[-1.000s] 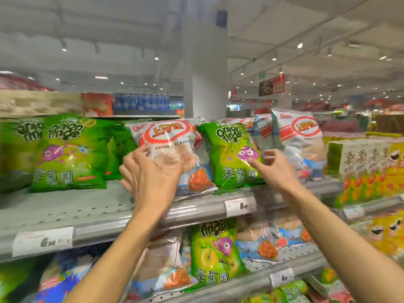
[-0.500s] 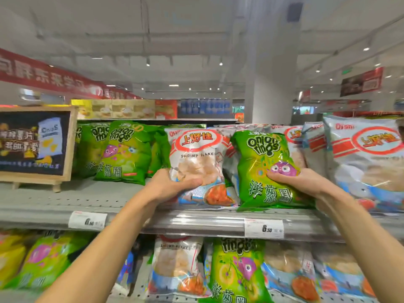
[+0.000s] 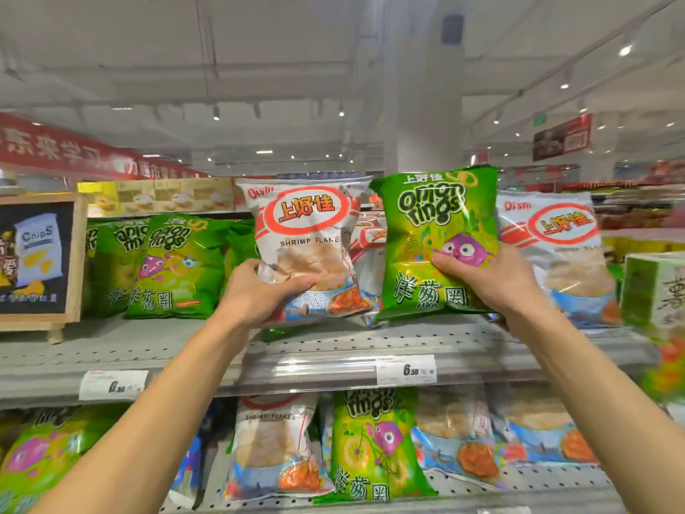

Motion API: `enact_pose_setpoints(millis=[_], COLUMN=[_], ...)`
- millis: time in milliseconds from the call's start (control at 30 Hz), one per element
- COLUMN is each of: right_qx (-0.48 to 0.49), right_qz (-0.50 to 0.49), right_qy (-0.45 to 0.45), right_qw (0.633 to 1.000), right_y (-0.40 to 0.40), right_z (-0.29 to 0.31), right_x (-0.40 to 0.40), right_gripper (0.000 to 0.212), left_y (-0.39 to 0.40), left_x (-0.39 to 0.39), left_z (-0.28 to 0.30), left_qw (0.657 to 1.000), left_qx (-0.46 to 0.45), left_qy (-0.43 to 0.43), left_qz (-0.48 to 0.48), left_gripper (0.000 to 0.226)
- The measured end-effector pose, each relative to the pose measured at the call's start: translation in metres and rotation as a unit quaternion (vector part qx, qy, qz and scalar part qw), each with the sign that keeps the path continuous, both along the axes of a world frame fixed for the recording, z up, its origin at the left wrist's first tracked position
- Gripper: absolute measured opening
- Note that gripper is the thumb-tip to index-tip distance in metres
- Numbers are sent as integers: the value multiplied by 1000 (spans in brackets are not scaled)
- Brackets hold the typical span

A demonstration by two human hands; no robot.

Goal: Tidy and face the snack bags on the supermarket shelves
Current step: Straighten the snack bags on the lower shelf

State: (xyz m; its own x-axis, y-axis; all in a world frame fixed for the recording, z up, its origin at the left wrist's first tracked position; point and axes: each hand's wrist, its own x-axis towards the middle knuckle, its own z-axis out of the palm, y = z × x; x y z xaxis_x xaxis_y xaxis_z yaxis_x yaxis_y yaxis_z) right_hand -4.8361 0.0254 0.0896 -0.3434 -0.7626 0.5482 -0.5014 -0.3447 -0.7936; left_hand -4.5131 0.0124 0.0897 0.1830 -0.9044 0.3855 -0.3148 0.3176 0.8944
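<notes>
Two bags are held upright, side by side, above the front of the upper shelf (image 3: pixel 333 346): the left hand (image 3: pixel 259 294) curls thumb and fingers round the lower part of the white shrimp flakes bag (image 3: pixel 307 231), and the right hand (image 3: pixel 493 280) grips the green onion rings bag (image 3: pixel 437 217) likewise. Further onion rings bags (image 3: pixel 174 268) stand left, beside a chalkboard sign (image 3: pixel 35 257). Another white bag (image 3: pixel 563 254) stands right.

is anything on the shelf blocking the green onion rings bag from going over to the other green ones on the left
Yes. The shrimp flakes bag, gripped by the left hand, sits between the onion rings bag in the right hand and the green onion rings stack at left. The shelf in front is bare, so the way round is open.
</notes>
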Motion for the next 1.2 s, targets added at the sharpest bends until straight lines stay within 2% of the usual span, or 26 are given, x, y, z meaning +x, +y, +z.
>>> enact_pose_setpoints(millis=[100,233,300,367,500,567,633,700,733,767,833,900,933,1033,1100,1200], right_qx=[-37,-33,-20,-16,-2,11,29,37,36,30,0,-5,-2,-13,-27,-34], right_qz=[-52,-120,-136,-134,-119,-126,-126,-108,-99,-93,-84,-61,-46,-14,8,31], right_qy=[7,2,-14,-20,-23,-10,-2,-13,-15,-18,-16,-15,-17,-25,-32,-6], right_qw=[998,992,990,991,993,992,992,993,994,995,996,998,999,1000,999,999], right_y=[20,48,62,73,85,87,88,88,88,87,85,81,78,65,54,35], right_z=[1,-5,-8,-12,-22,-27,-30,-32,-31,-31,-28,-23,-20,-13,-9,-7], right_x=[-18,-52,-64,-73,-79,-79,-76,-70,-63,-56,-38,-18,-7,26,54,96], right_gripper=[52,53,54,51,47,60,86,106,109,105,80,56,51,50,54,58], left_y=[-9,-23,-30,-36,-38,-40,-41,-40,-40,-39,-39,-38,-36,-24,-12,7], left_x=[-21,-53,-71,-90,-124,-130,-131,-128,-125,-122,-114,-99,-87,-42,-7,37], left_z=[3,-10,-17,-21,-25,-27,-29,-30,-30,-30,-31,-33,-33,-35,-38,-45], left_qw=[1000,998,997,997,998,996,995,993,992,991,988,989,990,980,968,952], left_qx=[-3,-6,-2,13,32,32,37,40,37,32,29,34,20,-56,-75,-54], left_qy=[1,38,54,48,11,-7,-33,-51,-54,-57,-64,-86,-108,-189,-235,-298], left_qz=[-14,-41,-50,-54,-57,-77,-91,-100,-108,-120,-136,-113,-86,4,40,52], left_gripper=[88,58,55,60,98,112,115,105,95,84,68,66,62,40,47,62])
